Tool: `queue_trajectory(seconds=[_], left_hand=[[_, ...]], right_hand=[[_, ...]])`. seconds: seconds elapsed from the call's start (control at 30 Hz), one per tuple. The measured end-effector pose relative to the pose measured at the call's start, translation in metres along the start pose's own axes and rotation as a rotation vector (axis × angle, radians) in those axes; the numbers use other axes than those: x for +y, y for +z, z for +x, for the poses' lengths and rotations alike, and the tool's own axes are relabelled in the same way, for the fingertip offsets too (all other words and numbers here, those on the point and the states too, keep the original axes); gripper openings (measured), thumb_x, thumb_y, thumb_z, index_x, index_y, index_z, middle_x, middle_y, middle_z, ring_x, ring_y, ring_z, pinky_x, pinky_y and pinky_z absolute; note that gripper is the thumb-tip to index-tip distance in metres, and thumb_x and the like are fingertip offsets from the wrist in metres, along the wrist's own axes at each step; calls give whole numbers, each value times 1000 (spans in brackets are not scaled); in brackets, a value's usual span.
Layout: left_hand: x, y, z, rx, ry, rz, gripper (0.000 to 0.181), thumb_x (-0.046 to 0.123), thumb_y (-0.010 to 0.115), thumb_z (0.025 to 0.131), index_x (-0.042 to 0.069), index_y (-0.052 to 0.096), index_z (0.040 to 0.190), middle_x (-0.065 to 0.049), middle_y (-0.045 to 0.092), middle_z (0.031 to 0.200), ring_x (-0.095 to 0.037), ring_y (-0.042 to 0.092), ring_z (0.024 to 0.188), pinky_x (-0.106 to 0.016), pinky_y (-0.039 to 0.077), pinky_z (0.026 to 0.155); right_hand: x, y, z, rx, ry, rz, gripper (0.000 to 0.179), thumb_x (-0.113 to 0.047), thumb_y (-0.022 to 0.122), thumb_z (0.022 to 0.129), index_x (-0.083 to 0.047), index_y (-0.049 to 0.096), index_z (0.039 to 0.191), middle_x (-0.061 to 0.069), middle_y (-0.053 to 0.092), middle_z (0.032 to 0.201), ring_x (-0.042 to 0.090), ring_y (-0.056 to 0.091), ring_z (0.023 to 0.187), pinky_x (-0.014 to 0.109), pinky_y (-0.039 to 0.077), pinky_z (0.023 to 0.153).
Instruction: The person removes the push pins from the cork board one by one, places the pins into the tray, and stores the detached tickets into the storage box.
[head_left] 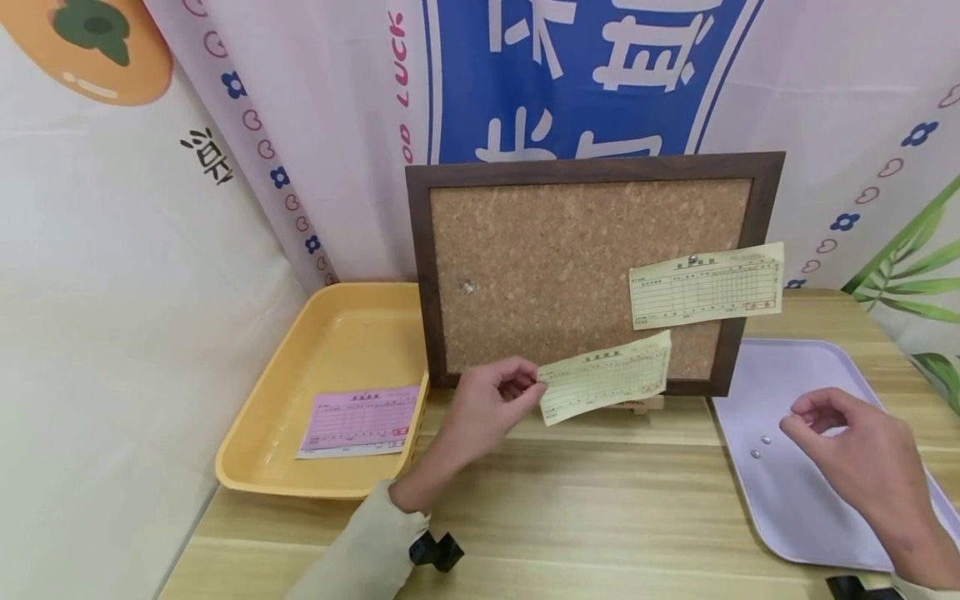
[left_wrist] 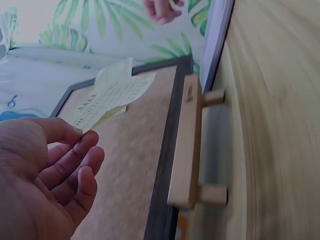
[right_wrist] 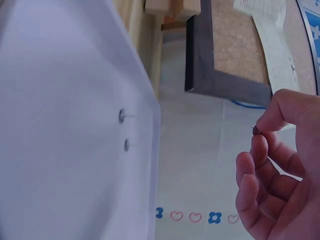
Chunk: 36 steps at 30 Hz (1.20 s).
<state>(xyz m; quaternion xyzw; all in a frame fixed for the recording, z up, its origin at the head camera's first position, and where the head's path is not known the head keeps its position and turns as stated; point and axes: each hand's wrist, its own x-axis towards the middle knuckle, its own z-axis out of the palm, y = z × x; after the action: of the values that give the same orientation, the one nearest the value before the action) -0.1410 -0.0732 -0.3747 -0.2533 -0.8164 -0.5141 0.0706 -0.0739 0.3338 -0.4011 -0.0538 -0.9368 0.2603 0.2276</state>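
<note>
1. Your left hand [head_left: 491,408] pinches the left edge of a pale yellow slip [head_left: 603,379], which sits in front of the near right part of the cork board [head_left: 562,250]; no pin shows through it, so fixing it seems yet to be done.
2. One slip looks done: the pinned slip [head_left: 705,287] hangs at the board's right side, a pin near its top edge, its right end overlapping the frame.
3. Your right hand [head_left: 862,454], above the lilac tray [head_left: 795,508] on the right, grasps a tiny dark item [right_wrist: 256,130] between thumb and fingertip, probably a pin.
4. Two loose pins [right_wrist: 122,116] lie in that tray, apparently unused.
5. On the left, the yellow tray [head_left: 352,333] holds a pink slip [head_left: 363,417] over a whitish sheet; you likely have these left to put up.
6. At the board's left, a shiny spot [head_left: 468,287] may be another pin; you can't tell for certain from here.
</note>
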Motion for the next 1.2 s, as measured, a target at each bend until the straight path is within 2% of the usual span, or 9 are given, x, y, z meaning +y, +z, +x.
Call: queue_trajectory(seconds=[0.2, 0.47, 0.67, 0.97, 1.2], left_hand=[[-8, -32, -13, 80, -3, 41, 5, 7, 76, 93, 3, 75, 97, 3, 69, 82, -11, 64, 71, -27, 55, 63], [-22, -74, -27, 175, -109, 69, 7, 12, 77, 94, 7, 75, 98, 0, 69, 85, -17, 64, 74, -26, 53, 64], [-37, -101, -33, 206, -156, 62, 12, 15, 76, 95, 4, 74, 100, -4, 71, 86, -23, 68, 70, -27, 55, 64], [-52, -132, -43, 270, -242, 53, 17, 12, 74, 96, -4, 71, 102, -16, 72, 89, -24, 69, 67, -25, 54, 58], [-65, -155, -51, 321, -290, 108, 18, 10, 72, 97, -6, 69, 105, -18, 72, 91, -21, 68, 65, -23, 51, 53]], right_hand=[[17, 0, -4, -35, 13, -56, 12, -17, 78, 81, -8, 71, 85, 3, 68, 74, -14, 43, 64, 22, 36, 59], [27, -4, 0, -92, 58, -93, 16, -18, 76, 84, -3, 70, 88, 6, 69, 76, -14, 40, 64, 22, 36, 58], [31, -5, 2, -91, 79, -84, 15, -13, 75, 84, 0, 69, 88, 7, 68, 75, -13, 40, 62, 18, 35, 55], [35, -3, 4, -121, 116, -123, 18, -16, 74, 85, 1, 68, 87, 7, 66, 73, 6, 50, 63, 21, 35, 54], [39, 0, 3, -154, 128, -140, 19, -16, 74, 85, 1, 67, 86, 8, 66, 73, 16, 54, 64, 25, 36, 54]])
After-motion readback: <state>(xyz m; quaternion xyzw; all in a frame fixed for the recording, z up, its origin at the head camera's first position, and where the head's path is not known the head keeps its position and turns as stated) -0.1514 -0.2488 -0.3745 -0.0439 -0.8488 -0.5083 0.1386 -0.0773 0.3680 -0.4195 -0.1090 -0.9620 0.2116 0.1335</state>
